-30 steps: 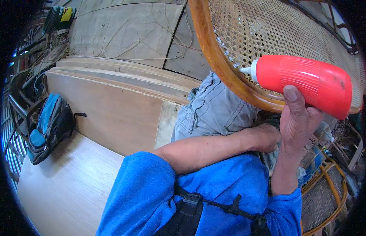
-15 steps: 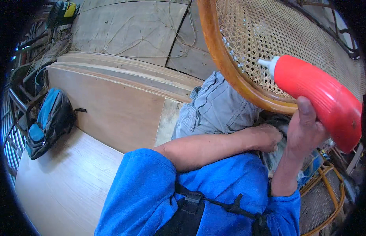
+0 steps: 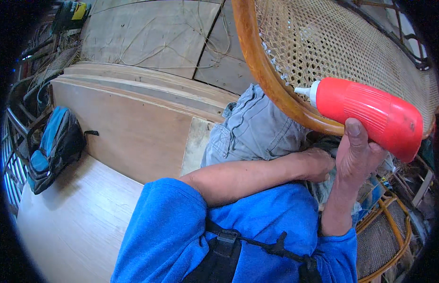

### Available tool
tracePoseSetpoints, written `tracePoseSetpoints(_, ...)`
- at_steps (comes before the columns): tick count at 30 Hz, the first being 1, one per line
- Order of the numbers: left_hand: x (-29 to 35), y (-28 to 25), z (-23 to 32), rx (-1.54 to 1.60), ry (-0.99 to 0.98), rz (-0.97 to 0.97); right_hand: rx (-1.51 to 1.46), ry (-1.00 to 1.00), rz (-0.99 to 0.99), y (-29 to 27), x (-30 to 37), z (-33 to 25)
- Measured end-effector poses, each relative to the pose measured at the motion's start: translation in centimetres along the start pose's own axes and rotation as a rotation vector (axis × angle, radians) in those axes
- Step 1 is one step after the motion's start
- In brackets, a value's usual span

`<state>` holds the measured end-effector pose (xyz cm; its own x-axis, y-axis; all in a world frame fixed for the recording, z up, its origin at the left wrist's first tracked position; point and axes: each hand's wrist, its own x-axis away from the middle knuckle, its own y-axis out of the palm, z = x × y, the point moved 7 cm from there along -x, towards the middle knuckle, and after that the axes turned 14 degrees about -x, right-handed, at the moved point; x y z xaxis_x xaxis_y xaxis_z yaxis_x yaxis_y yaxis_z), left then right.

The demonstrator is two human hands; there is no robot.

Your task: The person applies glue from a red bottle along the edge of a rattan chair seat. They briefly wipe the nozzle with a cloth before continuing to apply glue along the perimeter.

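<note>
My right hand (image 3: 358, 148) grips a red squeeze bottle (image 3: 370, 111) from below, its thumb along the near side. The bottle lies almost level, its white nozzle (image 3: 304, 91) pointing left at the inner edge of a curved wooden frame (image 3: 264, 70). Whether the tip touches the frame, I cannot tell. Woven cane (image 3: 342, 42) fills this frame, and white blobs (image 3: 272, 59) dot the seam between them. My left arm crosses my lap. At its end my left hand (image 3: 318, 164) is curled closed below the frame's lower rim; anything inside it is hidden.
Stacked wooden boards (image 3: 120, 122) stand left of my knee. A blue and black backpack (image 3: 54, 146) rests on a pale panel (image 3: 78, 212). Loose cane strands (image 3: 165, 47) lie on the far floor. Another cane-and-wood piece (image 3: 384, 236) is at lower right.
The red bottle has moved left and a little down in my right hand, bringing its nozzle closer to the frame's inner edge. My left hand stays curled in place.
</note>
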<state>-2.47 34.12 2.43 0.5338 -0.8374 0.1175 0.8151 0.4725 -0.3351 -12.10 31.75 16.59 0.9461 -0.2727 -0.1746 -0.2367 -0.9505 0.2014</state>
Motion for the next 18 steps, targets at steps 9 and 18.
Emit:
tracePoseSetpoints(9, 0.8, -1.4, 0.9, -0.091, 0.003, -0.07, 0.238, 0.002, -0.085, 0.1, 0.7, -0.3)
tracePoseSetpoints(18, 0.9, -1.7, 1.1, -0.107, 0.042, -0.076, -0.18, -0.136, 0.014, -1.5, -0.3, -1.7)
